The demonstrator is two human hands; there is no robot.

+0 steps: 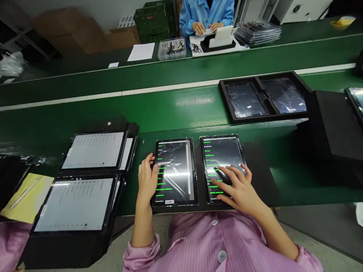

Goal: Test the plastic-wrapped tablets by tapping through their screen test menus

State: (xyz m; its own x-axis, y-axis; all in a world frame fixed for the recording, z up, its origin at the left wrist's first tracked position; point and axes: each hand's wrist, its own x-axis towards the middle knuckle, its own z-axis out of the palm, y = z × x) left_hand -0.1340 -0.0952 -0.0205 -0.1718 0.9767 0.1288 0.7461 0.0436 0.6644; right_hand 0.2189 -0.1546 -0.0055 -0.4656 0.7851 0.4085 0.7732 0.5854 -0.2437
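Two tablets with green text lists on dark screens lie side by side at the green bench's front edge. Along the left edge of the left tablet (177, 170) rests my left hand (148, 177), its fingers apart and holding nothing. My right hand (236, 187) is spread over the right tablet (221, 151), fingertips on or just above its screen, covering part of the list. Each tablet appears wrapped in clear film. A black mat (258, 170) shows beside the right tablet.
Tablets with white screens (93, 151) (76, 204) lie on black foam at left, near a yellow pad (27, 196) with a pen. A black tray (224, 100) holds two tablets; black foam blocks (334, 124) stand right. Across the bench sits a person in blue (188, 17).
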